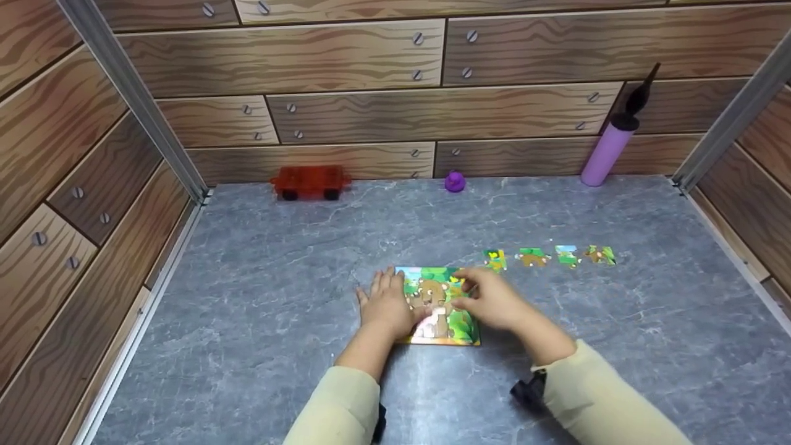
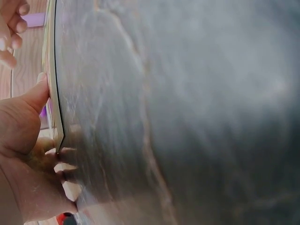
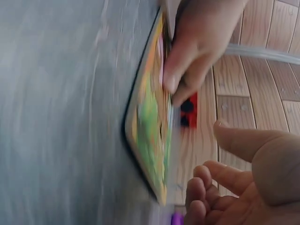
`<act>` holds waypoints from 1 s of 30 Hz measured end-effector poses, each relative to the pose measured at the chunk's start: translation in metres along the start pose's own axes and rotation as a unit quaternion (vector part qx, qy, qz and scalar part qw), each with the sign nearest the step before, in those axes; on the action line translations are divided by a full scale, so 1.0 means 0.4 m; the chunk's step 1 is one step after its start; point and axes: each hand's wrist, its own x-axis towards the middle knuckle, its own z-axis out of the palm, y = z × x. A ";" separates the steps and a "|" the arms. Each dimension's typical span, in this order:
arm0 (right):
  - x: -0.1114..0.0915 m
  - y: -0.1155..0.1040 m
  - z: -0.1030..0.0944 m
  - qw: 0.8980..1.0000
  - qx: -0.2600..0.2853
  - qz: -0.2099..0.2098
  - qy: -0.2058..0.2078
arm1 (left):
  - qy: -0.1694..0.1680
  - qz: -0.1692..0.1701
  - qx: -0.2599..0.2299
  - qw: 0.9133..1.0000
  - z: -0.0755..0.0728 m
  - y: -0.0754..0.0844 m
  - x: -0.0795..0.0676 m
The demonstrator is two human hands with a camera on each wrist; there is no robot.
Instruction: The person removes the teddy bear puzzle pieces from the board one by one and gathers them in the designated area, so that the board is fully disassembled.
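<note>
A bear picture puzzle (image 1: pixel 462 326) lies flat on the grey marbled table. My left hand (image 1: pixel 387 307) rests along its left edge with the fingers spread; its thumb lies over the picture. In the left wrist view, that thumb (image 2: pixel 40 93) touches the thin board's edge. My right hand (image 1: pixel 492 301) is over the right side of the puzzle. Its fingers (image 3: pixel 204 187) are loosely bent in the right wrist view, with a gap to the thumb and nothing between them. Part of the picture is hidden by both hands.
Several loose puzzle pieces (image 1: pixel 532 257) lie in a row right of the board. Along the back wall stand a red toy vehicle (image 1: pixel 311 181), a small purple duck (image 1: pixel 455 182) and a purple hand pump (image 1: pixel 609 151). Wood-patterned walls (image 1: pixel 346 117) enclose the table.
</note>
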 end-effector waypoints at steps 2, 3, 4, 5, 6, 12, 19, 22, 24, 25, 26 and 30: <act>0.002 -0.006 0.022 1.000 -0.002 0.017 -0.011 | 0.001 0.003 -0.001 1.000 0.002 -0.002 -0.003; 0.003 -0.007 0.032 1.000 -0.005 0.026 -0.016 | 0.001 0.004 -0.001 1.000 0.003 -0.002 -0.005; 0.003 -0.008 0.041 0.999 -0.008 0.030 -0.019 | 0.002 0.005 -0.001 1.000 0.004 -0.003 -0.006; 0.004 -0.008 0.049 0.999 -0.011 0.034 -0.021 | 0.002 0.006 -0.001 1.000 0.004 -0.003 -0.008; 0.005 -0.007 0.057 0.999 -0.018 0.039 -0.021 | 0.002 0.006 0.000 1.000 0.004 -0.003 -0.009; 0.012 -0.003 0.083 0.998 -0.039 0.054 -0.004 | 0.000 0.011 0.014 1.000 -0.004 0.002 -0.008; 0.017 -0.010 0.093 0.997 -0.033 0.071 0.018 | -0.012 0.021 0.020 1.000 -0.020 -0.001 -0.005; 0.018 -0.014 0.092 0.996 -0.024 0.082 0.012 | -0.034 0.032 -0.002 0.999 -0.032 -0.012 -0.003; 0.019 -0.016 0.092 0.996 -0.021 0.086 0.009 | -0.054 0.037 -0.020 0.998 -0.041 -0.020 -0.001; 0.019 -0.017 0.092 0.996 -0.019 0.089 0.010 | -0.063 0.040 -0.027 0.997 -0.046 -0.024 0.000; 0.020 -0.016 0.092 0.996 -0.018 0.090 0.011 | -0.070 0.043 -0.035 0.996 -0.049 -0.028 0.001; 0.017 -0.014 0.096 0.995 -0.008 0.101 0.017 | -0.085 0.049 -0.049 0.994 -0.052 -0.037 0.001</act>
